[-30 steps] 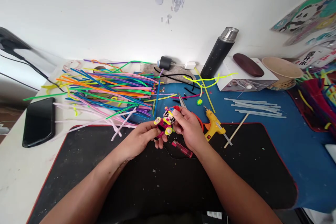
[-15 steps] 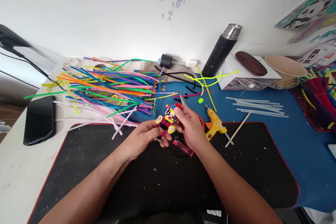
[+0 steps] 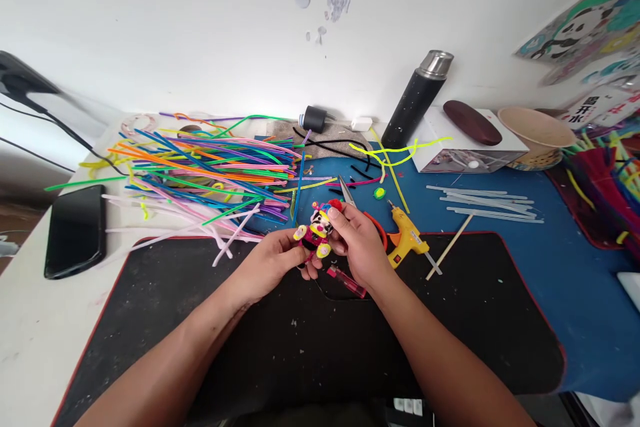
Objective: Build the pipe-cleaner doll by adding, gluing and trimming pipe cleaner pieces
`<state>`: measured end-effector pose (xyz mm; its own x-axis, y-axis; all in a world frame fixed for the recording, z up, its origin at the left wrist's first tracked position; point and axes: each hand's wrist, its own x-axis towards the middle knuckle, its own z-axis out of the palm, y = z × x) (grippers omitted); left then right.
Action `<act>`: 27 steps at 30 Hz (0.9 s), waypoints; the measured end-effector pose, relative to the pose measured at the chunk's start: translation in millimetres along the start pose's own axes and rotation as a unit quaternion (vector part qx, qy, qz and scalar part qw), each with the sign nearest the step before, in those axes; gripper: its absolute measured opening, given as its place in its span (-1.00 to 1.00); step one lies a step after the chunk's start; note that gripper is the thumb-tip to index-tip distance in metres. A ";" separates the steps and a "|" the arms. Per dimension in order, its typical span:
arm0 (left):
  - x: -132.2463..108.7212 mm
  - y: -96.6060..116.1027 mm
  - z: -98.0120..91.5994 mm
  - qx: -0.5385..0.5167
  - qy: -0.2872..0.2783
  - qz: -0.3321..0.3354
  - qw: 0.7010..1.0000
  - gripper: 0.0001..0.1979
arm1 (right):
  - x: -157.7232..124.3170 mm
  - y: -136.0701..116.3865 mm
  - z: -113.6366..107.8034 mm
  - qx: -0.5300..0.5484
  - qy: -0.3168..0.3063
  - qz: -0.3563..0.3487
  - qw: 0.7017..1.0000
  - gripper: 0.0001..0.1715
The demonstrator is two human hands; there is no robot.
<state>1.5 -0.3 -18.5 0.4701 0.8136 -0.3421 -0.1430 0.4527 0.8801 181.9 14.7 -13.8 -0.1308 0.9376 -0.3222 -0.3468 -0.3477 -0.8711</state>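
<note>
Nearest to the camera lies one black mat [image 3: 300,347] on the white surface [image 3: 30,333], and both forearms come over it toward the middle. Just above the far edge of the mat, the left hand [image 3: 270,260] has its fingers closed around the lower part of one small colourful figure [image 3: 316,230]. The right hand [image 3: 361,243] pinches the top of the figure between thumb and forefinger, so the figure is held in the air between the two hands. Compared with one second ago almost nothing has changed. The hands keep the same grip in the same place and only the view has shifted a little, so the work on the figure seems to be at the same fine stage. Under the right hand lies one pink lighter [image 3: 347,280]. Just to the right are one yellow glue gun [image 3: 407,240] and one wooden stick [image 3: 450,247]. Behind the fingers one pair of scissors [image 3: 347,191] shows its blades. To the left there is one black phone [image 3: 75,230]. Further back lies a pile of pipe cleaners [image 3: 210,167], too many to count, and on the blue mat [image 3: 575,280] lie some clear glue sticks [image 3: 485,203], about six. At the wall stand one dark flask [image 3: 417,100], one white box [image 3: 475,147] and one bowl [image 3: 537,133].
</note>
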 end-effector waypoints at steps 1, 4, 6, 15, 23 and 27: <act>-0.1 0.8 0.8 0.002 0.002 -0.003 1.000 -0.78 | -0.1 0.5 0.1 0.002 -0.001 -0.001 1.000 -0.54; -0.7 3.3 3.1 0.004 0.007 -0.008 1.000 -0.80 | -0.6 1.0 0.7 0.005 -0.001 -0.003 1.000 -0.54; -1.0 4.4 4.3 0.004 0.007 -0.006 1.000 -0.82 | -0.8 0.6 1.3 0.004 -0.001 -0.003 1.000 -0.53; -1.1 0.6 4.7 -0.007 0.003 -0.005 1.000 -0.82 | 0.8 2.9 -0.8 0.005 0.003 -0.005 1.000 -0.56; 0.2 -7.0 5.8 -0.050 -0.028 -0.011 0.998 -0.69 | 4.5 6.0 -6.5 0.003 0.021 -0.008 1.000 -0.57; -2.0 -2.9 8.1 -0.087 -0.028 -0.019 0.996 -0.71 | 2.7 3.7 -6.0 0.008 0.022 -0.013 1.000 -0.58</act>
<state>8.0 -6.2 -17.7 0.5244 0.7756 -0.3512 -0.2714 0.5432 0.7945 185.8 16.0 -20.1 -0.0814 0.9456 -0.3149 -0.3642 -0.3223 -0.8738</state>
